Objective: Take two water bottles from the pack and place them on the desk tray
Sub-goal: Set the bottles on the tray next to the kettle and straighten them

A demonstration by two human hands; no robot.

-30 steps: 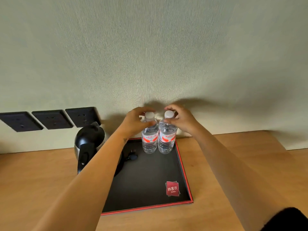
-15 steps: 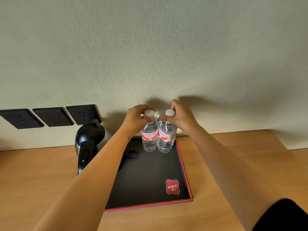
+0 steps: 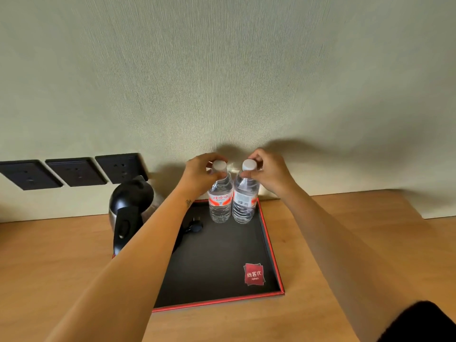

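At the far right corner of the black tray [image 3: 270,245], two upright bottles stand touching, the left hand [image 3: 197,172] pinching the left bottle [image 3: 220,202] by its cap, the right hand [image 3: 270,171] likewise gripping the right bottle [image 3: 244,203], so a careless release risks toppling one against the other.

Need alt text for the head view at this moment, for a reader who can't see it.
Two hands, the left hand and right hand, each grip the cap end of a clear water bottle, the left bottle and right bottle, standing upright side by side at the far end of a black, red-edged tray on a wooden desk. A kettle stands at the tray's left.
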